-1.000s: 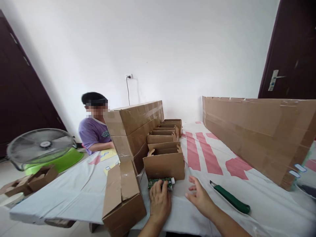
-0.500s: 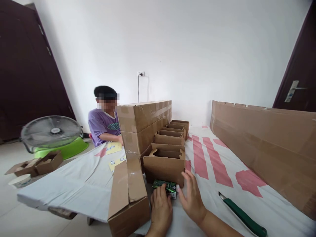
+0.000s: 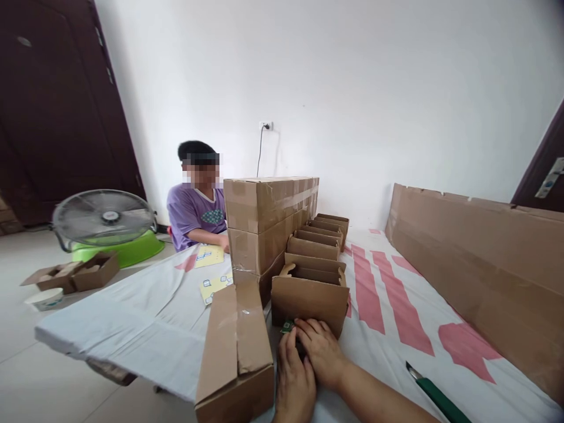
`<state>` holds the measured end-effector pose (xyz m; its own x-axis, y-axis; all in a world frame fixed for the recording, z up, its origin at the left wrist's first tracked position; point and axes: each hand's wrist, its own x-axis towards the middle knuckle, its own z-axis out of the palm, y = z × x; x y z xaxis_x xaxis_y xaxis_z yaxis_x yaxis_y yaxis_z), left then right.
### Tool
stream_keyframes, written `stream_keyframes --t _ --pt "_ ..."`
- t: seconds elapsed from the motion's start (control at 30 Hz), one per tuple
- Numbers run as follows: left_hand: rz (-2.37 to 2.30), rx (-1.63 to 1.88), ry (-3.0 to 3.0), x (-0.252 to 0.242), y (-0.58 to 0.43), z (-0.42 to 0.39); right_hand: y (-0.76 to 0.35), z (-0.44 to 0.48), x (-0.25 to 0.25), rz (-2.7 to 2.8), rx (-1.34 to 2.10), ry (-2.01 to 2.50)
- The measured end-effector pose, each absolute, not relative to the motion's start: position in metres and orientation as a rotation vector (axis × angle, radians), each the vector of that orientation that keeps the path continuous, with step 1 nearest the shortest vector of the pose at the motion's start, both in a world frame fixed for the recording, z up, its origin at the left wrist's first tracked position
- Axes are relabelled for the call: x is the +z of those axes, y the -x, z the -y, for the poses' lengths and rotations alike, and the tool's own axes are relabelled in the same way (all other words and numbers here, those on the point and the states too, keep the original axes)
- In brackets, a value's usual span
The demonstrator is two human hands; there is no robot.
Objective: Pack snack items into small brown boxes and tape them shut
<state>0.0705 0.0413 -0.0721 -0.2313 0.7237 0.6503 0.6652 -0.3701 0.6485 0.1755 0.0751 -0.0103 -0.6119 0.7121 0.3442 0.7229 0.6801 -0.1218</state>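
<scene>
A small green pack (image 3: 287,326) lies on the cloth-covered table, right in front of the nearest open cardboard box (image 3: 308,296). Most of it is covered by my hands. My left hand (image 3: 294,376) rests on its near side with the fingers pressed together. Over its right part, my right hand (image 3: 321,352) curls its fingers, their tips close to those of my left hand. To the left of my hands sits a closed, taped carton (image 3: 255,393). Behind the nearest open box, several more open boxes stand in a row along stacked cartons (image 3: 242,205).
A green-handled cutter (image 3: 440,399) lies at the right front. A long cardboard panel (image 3: 476,247) stands along the right side. Across the table at left sits a person in a purple shirt (image 3: 183,211), near yellow sheets (image 3: 209,257). A fan (image 3: 110,217) stands beyond on the floor.
My right hand has moved left from beside the green pack onto it, covering more of it. The whole view has shifted slightly, so things appear further right.
</scene>
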Motion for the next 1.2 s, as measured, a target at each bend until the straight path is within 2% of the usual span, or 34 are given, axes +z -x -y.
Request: stream_keyframes --t 0.43,0.67,0.93,1.2 --pt "-1.758 1.355 -2.075 -0.084 -0.067 -0.046 -0.181 -0.127 -0.01 2.507 -0.131 1.363" --pt "-1.669 1.019 -2.266 -0.076 -0.067 -0.038 -0.192 -0.166 -0.004 2.466 -0.186 1.462" --pt "-1.664 0.882 -2.349 -0.067 -0.08 -0.032 -0.192 -0.196 -0.011 2.329 -0.223 1.643" --pt "-1.649 0.815 -2.322 -0.054 -0.082 -0.032 -0.188 -0.189 -0.007 2.306 -0.224 1.702"
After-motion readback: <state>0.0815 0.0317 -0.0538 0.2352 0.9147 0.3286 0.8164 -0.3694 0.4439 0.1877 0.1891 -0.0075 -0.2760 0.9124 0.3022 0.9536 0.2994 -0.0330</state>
